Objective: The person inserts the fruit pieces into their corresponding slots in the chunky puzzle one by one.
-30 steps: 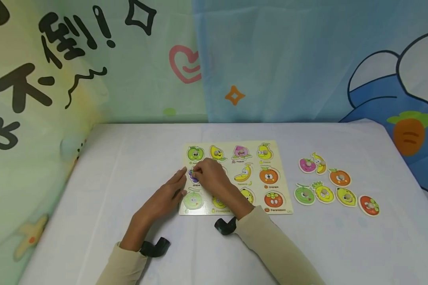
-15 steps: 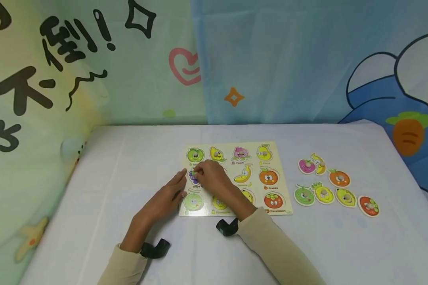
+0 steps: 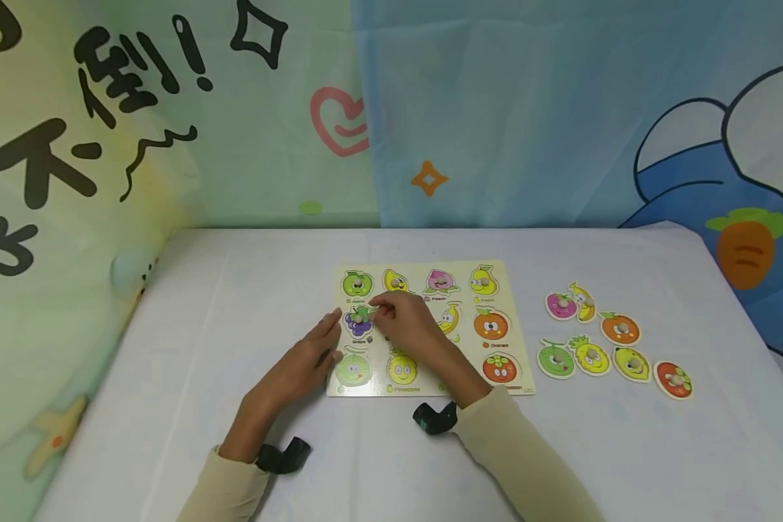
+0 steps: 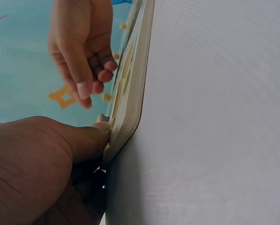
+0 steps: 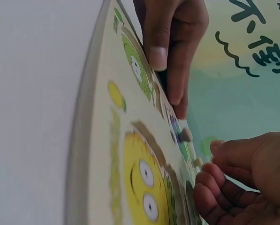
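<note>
A cream fruit puzzle board (image 3: 378,366) lies flat on the white table. My left hand (image 3: 303,366) rests along its left edge with fingers mostly straight; in the left wrist view the left thumb (image 4: 90,140) touches the board's rim. A purple grape piece (image 3: 359,324) sits in the middle row's left slot, its wooden knob (image 5: 186,135) standing up in the right wrist view. Just right of it hovers my right hand (image 3: 407,326), fingers loosely bent and holding nothing. That hand covers part of the board's middle row.
To the board's right lie several loose knobbed pieces: a pink fruit (image 3: 561,306), banana (image 3: 584,304), orange (image 3: 621,328), green melon (image 3: 555,360), pineapple (image 3: 591,357), lemon (image 3: 632,365) and red persimmon (image 3: 674,380). A printed cloth backdrop (image 3: 528,109) stands behind the table.
My right hand has let go of the grape piece and moved a little to the right, uncovering it. The left hand has stayed at the board's edge.
</note>
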`<state>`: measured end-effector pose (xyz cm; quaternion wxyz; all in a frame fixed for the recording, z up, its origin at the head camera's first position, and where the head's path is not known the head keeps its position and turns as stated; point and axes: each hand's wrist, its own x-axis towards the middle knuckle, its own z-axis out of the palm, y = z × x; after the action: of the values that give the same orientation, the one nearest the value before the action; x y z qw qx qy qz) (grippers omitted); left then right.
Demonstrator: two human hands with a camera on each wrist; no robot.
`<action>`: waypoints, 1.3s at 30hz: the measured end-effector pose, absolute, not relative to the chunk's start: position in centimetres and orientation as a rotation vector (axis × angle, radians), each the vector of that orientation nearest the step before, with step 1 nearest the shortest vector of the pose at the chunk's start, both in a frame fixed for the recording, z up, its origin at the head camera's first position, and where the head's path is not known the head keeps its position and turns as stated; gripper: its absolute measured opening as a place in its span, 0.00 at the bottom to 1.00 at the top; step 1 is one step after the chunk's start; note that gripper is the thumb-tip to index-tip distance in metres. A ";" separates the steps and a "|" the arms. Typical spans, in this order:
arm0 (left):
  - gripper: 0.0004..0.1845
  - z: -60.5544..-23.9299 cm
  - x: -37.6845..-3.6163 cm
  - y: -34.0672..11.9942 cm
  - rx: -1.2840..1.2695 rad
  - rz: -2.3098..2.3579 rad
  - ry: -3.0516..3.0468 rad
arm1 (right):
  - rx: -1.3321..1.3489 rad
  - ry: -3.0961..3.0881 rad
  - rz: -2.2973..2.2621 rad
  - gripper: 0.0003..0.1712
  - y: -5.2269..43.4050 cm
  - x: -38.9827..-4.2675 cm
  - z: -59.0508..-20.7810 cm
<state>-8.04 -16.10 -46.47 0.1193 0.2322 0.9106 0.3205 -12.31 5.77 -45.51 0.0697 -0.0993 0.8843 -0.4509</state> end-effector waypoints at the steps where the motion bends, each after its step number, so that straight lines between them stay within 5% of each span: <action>1: 0.30 -46.5 -8.0 -16.1 0.671 0.934 2.664 | -0.292 2.656 -1.366 0.13 5.9 -12.3 -45.5; 39: 0.30 -46.3 -7.9 -15.8 0.636 0.886 2.671 | 0.141 2.775 -1.536 0.22 19.6 -11.0 -42.9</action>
<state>-7.93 -15.82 -46.34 0.1282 0.2185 0.9182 0.3046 -10.96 19.65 -42.88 -0.0165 0.0444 0.8739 -0.4838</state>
